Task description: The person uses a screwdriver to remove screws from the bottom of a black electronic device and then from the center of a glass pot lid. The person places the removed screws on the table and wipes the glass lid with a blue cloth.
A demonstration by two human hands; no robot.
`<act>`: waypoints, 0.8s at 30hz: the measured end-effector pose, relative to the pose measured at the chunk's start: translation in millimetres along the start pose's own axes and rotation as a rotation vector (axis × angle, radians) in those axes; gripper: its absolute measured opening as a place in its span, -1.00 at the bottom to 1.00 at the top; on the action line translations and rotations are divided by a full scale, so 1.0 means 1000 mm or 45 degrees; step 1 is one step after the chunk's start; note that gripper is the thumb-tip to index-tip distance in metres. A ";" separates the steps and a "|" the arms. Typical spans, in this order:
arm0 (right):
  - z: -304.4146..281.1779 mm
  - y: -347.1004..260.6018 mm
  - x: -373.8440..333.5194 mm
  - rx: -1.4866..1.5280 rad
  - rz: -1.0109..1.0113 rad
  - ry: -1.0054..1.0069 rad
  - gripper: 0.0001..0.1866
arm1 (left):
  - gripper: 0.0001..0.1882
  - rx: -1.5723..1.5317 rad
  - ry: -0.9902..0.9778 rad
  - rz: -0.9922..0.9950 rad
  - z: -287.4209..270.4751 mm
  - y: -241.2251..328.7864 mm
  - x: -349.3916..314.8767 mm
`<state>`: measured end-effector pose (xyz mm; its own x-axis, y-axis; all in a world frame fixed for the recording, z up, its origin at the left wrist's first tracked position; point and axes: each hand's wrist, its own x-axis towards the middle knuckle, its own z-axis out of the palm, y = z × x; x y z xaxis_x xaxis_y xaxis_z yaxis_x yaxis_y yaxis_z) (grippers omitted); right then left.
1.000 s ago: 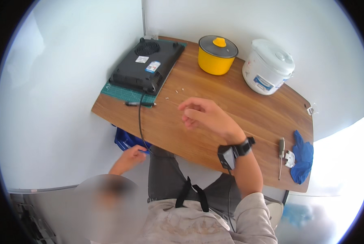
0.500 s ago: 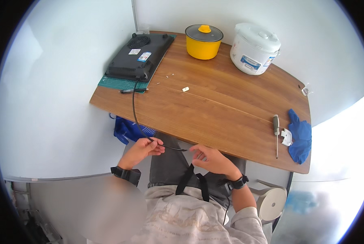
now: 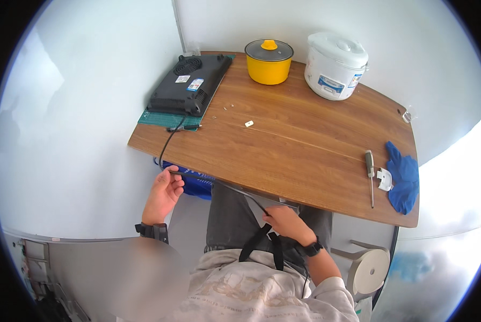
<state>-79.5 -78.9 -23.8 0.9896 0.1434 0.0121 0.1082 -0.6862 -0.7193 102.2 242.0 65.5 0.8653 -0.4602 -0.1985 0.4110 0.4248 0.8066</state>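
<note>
A black power cord (image 3: 230, 185) leaves a flat black appliance (image 3: 176, 95), which lies vents up at the table's far left and looks like an induction cooker. My left hand (image 3: 165, 196) pinches the cord between thumb and fingers, just off the table's front edge. Above my lap, my right hand (image 3: 288, 222) is closed round the cord farther along. The stretch between the hands passes along the table edge with a slight bend. The cord's end is hidden in or below my right hand.
Under the appliance lies a green cutting mat (image 3: 155, 118) with a black pen-like tool (image 3: 192, 127). Behind stand a yellow lidded pot (image 3: 267, 72) and a white rice cooker (image 3: 334, 67). At right are a screwdriver (image 3: 370, 163), a white plastic piece (image 3: 384, 180) and blue cloth (image 3: 404, 188).
My left hand has moved left and up along the cord. My right hand, near the cord's end before, now grips it and has moved slightly right and down; the hands are farther apart.
</note>
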 end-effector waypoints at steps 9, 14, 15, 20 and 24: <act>-0.104 -0.128 -0.020 -0.048 -0.264 0.216 -0.59 | -0.59 0.955 0.074 0.131 -0.005 0.079 -0.050; -0.111 -0.167 -0.014 -0.699 -0.497 0.327 -0.51 | -0.70 1.497 -0.314 0.747 0.091 0.086 -0.069; -0.110 -0.170 -0.007 -0.709 -0.513 0.352 -0.51 | -0.70 1.717 -0.493 0.833 0.108 0.092 -0.068; -0.108 -0.170 0.022 -0.749 -0.555 0.371 -0.56 | -0.72 1.828 -0.797 0.238 0.130 0.063 -0.071; -0.103 -0.155 0.041 -0.683 -0.498 0.402 -0.53 | -0.75 1.682 -0.596 -0.098 0.119 0.054 -0.060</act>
<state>-45.5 -40.0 159.8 0.8406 0.2927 0.4557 0.4107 -0.8931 -0.1838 38.1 200.4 187.2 0.5715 -0.7732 -0.2750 -0.3438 -0.5298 0.7753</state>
